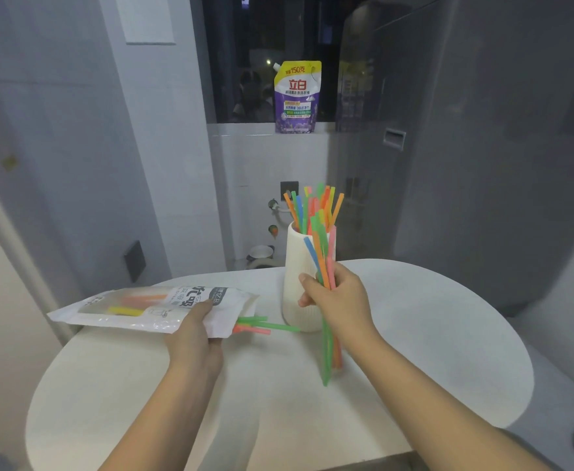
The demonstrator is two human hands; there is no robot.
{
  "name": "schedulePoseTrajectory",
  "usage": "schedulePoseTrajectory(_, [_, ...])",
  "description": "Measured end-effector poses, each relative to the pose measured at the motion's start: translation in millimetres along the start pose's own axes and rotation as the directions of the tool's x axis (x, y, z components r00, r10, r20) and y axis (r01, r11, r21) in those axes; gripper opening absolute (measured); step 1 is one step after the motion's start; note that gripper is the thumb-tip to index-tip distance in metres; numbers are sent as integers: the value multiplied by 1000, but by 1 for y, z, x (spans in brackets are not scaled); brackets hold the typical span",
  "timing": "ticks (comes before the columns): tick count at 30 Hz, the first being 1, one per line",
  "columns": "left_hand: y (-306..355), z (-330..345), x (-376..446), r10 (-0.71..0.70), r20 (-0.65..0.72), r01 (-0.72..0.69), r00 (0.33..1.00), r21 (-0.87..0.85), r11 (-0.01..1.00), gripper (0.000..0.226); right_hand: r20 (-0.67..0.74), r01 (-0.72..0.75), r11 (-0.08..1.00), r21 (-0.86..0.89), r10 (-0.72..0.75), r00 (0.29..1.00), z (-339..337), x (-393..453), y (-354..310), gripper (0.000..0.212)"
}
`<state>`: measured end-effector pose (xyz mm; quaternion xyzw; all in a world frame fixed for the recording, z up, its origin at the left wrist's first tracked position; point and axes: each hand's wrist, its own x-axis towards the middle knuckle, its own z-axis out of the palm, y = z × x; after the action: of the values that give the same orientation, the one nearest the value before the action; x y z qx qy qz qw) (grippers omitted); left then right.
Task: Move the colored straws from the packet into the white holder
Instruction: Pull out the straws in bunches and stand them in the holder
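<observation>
**Straws mid-transfer, packet to holder**

Right hand (338, 297) at centre frame, fingers (307, 283) curled round a bundle of straws (326, 263): blue, orange, green, pink. Bundle near upright, tops tilted toward 11 o'clock, overlapping the front of the white holder (295, 277); lower ends hanging below the hand toward 6 o'clock, above the surface (431, 334). Contact between bundle and holder: cannot tell.

White holder upright on the surface, ribbed wall, just at 9 o'clock of the right hand, fingertips close against its wall. Inside it already a fan of loose straws (316, 205), orange, green, blue, pink, sticking out past the rim toward 12 o'clock.

Left hand (195, 338) at 8 o'clock of the holder, clamped on the packet (149, 309) near its open end, thumb on top, other fingers hidden beneath. Packet lying roughly flat, mouth pointing to 3 o'clock, far end overhanging the surface edge at 9 o'clock. Through the clear window: yellow and orange straws still inside. Few green and pink straw ends (261, 326) poking out of the mouth, reaching to the holder's base.

Background at 12 o'clock: purple-and-yellow refill pouch (297, 96) standing on a window ledge (244, 129). Grey appliance (465, 130) at 2 o'clock.
</observation>
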<state>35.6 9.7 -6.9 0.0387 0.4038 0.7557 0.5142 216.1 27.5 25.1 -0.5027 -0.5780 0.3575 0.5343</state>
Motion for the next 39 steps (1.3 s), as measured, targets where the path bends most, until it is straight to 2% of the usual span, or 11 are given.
schedulePoseTrajectory(3, [1, -1, 1, -4, 7, 4, 1000, 2, 1000, 53, -49, -9, 1000, 3, 9, 999, -1, 1, -1, 30])
schedulePoseTrajectory(7, [0, -1, 2, 2, 28, -2, 1000, -7, 1000, 54, -185, 99, 995, 30, -91, 979, -4, 3, -11, 30])
schedulePoseTrajectory(10, [0, -1, 1, 2, 28, -1, 1000, -16, 1000, 54, -155, 95, 995, 34, -89, 984, -5, 3, -8, 24])
schedulePoseTrajectory(14, [0, 0, 1, 7, 28, -6, 1000, -16, 1000, 54, -110, 44, 999, -11, -45, 993, -2, 4, 9, 30])
schedulePoseTrajectory(20, [1, 0, -1, -7, 8, 7, 1000, -13, 1000, 53, -97, -66, 997, 42, 70, 993, 4, 9, 22, 28])
schedulePoseTrajectory(24, [3, 1, -3, -9, 14, 9, 1000, -13, 1000, 53, -154, -20, 1000, -7, 18, 988, 7, 14, 11, 40])
schedulePoseTrajectory(30, [5, -2, -4, -21, 15, 21, 1000, -6, 1000, 51, -203, 119, 961, 249, -68, 977, -8, 28, -41, 56])
schedulePoseTrajectory(33, [7, -4, -3, -21, 29, 21, 999, -10, 1000, 52, -221, 156, 894, 419, -67, 973, -18, 40, -84, 60])
schedulePoseTrajectory(35, [9, -4, -3, -20, 37, 21, 999, -18, 1000, 53, -257, 188, 845, 501, -62, 965, -22, 51, -113, 52])
schedulePoseTrajectory(39, [10, -5, -2, -18, 49, 20, 999, -25, 1000, 53, -309, 252, 797, 549, -87, 947, -24, 76, -156, 40])
